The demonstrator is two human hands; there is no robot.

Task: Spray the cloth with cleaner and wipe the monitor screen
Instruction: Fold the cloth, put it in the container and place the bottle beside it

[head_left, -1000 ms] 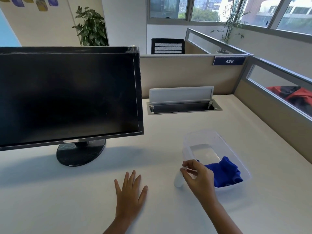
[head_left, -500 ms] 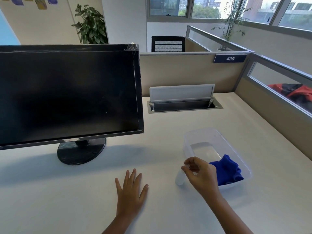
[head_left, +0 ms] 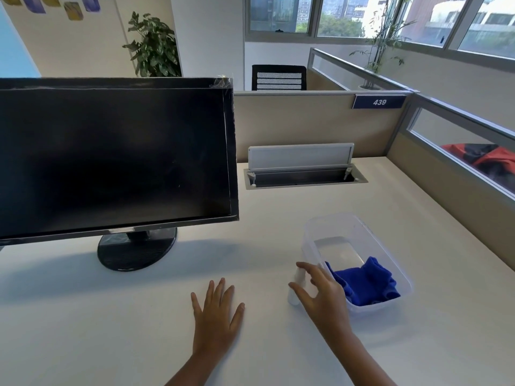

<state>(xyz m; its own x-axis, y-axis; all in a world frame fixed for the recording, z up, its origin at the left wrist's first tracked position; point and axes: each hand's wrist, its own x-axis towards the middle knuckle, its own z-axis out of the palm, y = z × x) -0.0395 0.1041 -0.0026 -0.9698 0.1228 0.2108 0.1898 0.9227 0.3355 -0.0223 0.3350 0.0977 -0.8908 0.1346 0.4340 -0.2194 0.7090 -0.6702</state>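
Observation:
A black monitor (head_left: 111,157) with a dark screen stands on the left of the white desk. A blue cloth (head_left: 367,284) lies bunched in the near end of a clear plastic tub (head_left: 337,217). Just left of the tub a small white spray bottle (head_left: 296,285) stands upright on the desk. My right hand (head_left: 324,295) hovers right beside it, fingers spread and loosened, thumb and forefinger on either side of the bottle; I cannot tell whether they touch it. My left hand (head_left: 216,310) lies flat on the desk, palm down, fingers straight.
An open cable hatch (head_left: 305,176) with a raised lid sits at the desk's back. Beige partition walls (head_left: 306,123) close the desk at the back and the right. The monitor's round base (head_left: 136,250) stands left of my hands.
My right hand pinched the top of the spray bottle before; its fingers have now spread apart and loosened from it. The left hand stays flat in place.

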